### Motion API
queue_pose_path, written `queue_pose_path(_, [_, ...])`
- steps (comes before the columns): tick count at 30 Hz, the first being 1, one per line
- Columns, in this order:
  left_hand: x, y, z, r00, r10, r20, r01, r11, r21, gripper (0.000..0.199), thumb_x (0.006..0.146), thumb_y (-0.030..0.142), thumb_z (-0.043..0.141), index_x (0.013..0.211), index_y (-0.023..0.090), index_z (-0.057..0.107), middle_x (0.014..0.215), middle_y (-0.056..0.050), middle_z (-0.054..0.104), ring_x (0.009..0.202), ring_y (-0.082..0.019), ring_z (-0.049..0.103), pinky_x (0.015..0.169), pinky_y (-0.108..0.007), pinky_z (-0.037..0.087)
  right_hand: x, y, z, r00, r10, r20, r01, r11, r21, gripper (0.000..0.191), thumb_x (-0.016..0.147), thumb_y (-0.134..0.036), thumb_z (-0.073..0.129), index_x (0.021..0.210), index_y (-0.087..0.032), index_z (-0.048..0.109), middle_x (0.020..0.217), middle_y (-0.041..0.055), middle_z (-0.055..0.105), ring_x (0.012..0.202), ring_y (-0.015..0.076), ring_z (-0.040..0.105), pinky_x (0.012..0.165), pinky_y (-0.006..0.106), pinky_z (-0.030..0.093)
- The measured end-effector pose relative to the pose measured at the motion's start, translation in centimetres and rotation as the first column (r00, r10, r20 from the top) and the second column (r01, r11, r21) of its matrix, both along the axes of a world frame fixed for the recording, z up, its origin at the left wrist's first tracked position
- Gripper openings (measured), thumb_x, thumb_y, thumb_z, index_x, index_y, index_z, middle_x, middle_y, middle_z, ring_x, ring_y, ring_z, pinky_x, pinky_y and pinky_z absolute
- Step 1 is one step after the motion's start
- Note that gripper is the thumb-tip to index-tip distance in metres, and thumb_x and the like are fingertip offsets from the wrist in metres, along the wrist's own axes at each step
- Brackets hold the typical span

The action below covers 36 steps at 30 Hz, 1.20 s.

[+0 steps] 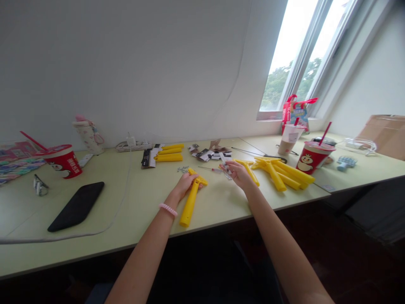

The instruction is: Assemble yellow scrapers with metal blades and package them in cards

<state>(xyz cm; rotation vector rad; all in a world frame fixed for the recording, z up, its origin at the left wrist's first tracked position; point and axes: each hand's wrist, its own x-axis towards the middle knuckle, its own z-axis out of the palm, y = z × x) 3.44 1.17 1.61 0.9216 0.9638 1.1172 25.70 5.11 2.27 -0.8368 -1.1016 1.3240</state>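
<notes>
My left hand [186, 184] is closed around the head of a yellow plastic tool [190, 204], whose handle points toward the table's front edge. To its right, my right hand [238, 172] pinches a small clear and whitish item [223, 160], too small to make out fully. A screwdriver [210, 169] lies between the hands, its tip pointing left. Small metal pieces [182, 169] are scattered just behind my left hand. Several more yellow tools [275, 174] are piled to the right of my right hand.
Packaged yellow handles [169, 153] and black-and-white cards [207, 154] lie at the back. Red cups [313, 158] stand on both sides, with a paler cup [287, 139] at right. A black phone-like slab [77, 206] and a white cable [122, 202] lie at left.
</notes>
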Motion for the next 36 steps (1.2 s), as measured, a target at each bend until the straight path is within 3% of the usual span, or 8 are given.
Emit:
queue_pose_path(9, [0.07,-0.30,0.04,0.997,0.042,0.058,-0.040,0.999,-0.036,0.017,0.073,0.017,0.061,0.080,0.014,0.047,0.068,-0.007,0.059,0.055,-0.015,0.061,0.053,-0.027,0.051,0.05,-0.14,-0.16,0.993,0.001,-0.118,0.003,0.999,0.041,0.022,0.058,-0.023,0.070,0.077,-0.018,0.061,0.076,0.0025,0.066,0.085,0.0203,0.064,0.079,0.031,0.050])
queue_pose_path(16, [-0.25,0.17,-0.49,1.000,0.002,-0.023,-0.002,1.000,-0.001,0.020,0.074,0.022,0.062,0.081,0.015,0.045,0.074,-0.010,0.061,0.058,-0.016,0.063,0.055,-0.027,0.053,0.17,-0.07,-0.30,0.999,-0.039,-0.003,0.039,0.998,0.044,0.030,0.059,-0.025,0.071,0.087,-0.017,0.068,0.078,0.0015,0.067,0.070,0.0123,0.062,0.063,0.022,0.049])
queue_pose_path(25, [-0.24,0.55,-0.68,0.997,-0.048,-0.065,0.051,0.998,0.042,0.018,0.076,0.023,0.058,0.083,0.012,0.045,0.073,-0.008,0.060,0.057,-0.014,0.062,0.057,-0.026,0.052,-0.30,-0.27,0.01,0.985,0.087,-0.147,-0.070,0.991,0.117,0.024,0.064,-0.021,0.061,0.086,-0.014,0.069,0.086,0.0090,0.069,0.090,0.0209,0.062,0.083,0.031,0.048])
queue_pose_path(28, [-0.21,0.50,-0.58,0.997,-0.046,-0.065,0.048,0.998,0.042,0.018,0.076,0.023,0.058,0.083,0.012,0.045,0.073,-0.008,0.060,0.057,-0.014,0.062,0.057,-0.026,0.052,-0.48,-0.46,0.11,0.987,0.098,-0.127,-0.079,0.986,0.149,0.029,0.062,-0.018,0.062,0.090,-0.017,0.068,0.094,0.0069,0.067,0.094,0.0205,0.061,0.084,0.031,0.047])
queue_pose_path(31, [-0.19,0.41,-0.49,0.997,-0.047,-0.057,0.049,0.998,0.033,0.017,0.076,0.022,0.057,0.082,0.013,0.044,0.071,-0.008,0.059,0.057,-0.014,0.062,0.056,-0.026,0.052,-0.48,-0.56,0.16,0.999,-0.002,-0.051,0.010,0.987,0.163,0.030,0.060,-0.020,0.067,0.090,-0.022,0.067,0.091,0.0014,0.067,0.087,0.0160,0.061,0.077,0.026,0.047])
queue_pose_path(36, [-0.17,0.31,-0.37,0.997,-0.041,-0.064,0.043,0.999,0.025,0.018,0.076,0.023,0.058,0.083,0.013,0.044,0.072,-0.008,0.060,0.057,-0.014,0.062,0.056,-0.025,0.052,0.03,-0.30,0.17,0.973,-0.228,-0.025,0.229,0.961,0.152,0.019,0.063,-0.036,0.069,0.075,-0.022,0.064,0.067,-0.0035,0.060,0.062,0.0082,0.054,0.053,0.019,0.040])
